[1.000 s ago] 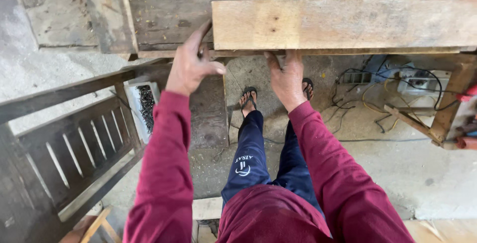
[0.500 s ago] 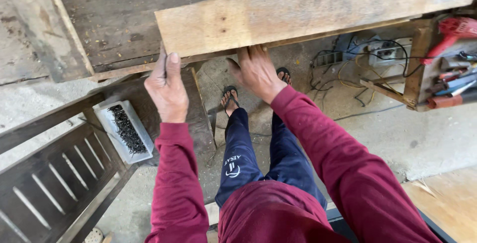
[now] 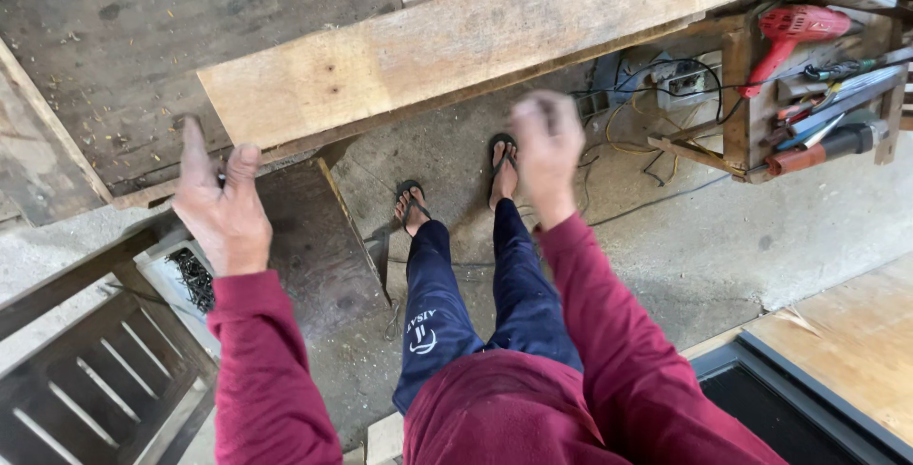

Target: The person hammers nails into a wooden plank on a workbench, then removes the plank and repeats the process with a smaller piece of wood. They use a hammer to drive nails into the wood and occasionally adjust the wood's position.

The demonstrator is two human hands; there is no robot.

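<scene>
Plank [image 3: 475,42], upper centre of frame, lies on the desk [image 3: 124,56]: long, stiff, likely heavy, rough. Best held under its near edge. Left hand [image 3: 223,208] grip apart; right hand [image 3: 544,146] blurred, cannot tell.

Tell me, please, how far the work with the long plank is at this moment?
Done: the pale plank lies flat on the dark workbench. In hand: nothing; the left hand is open beside the plank's near end, the right hand hangs blurred below its edge. Left: the red drill lies untouched.
</scene>
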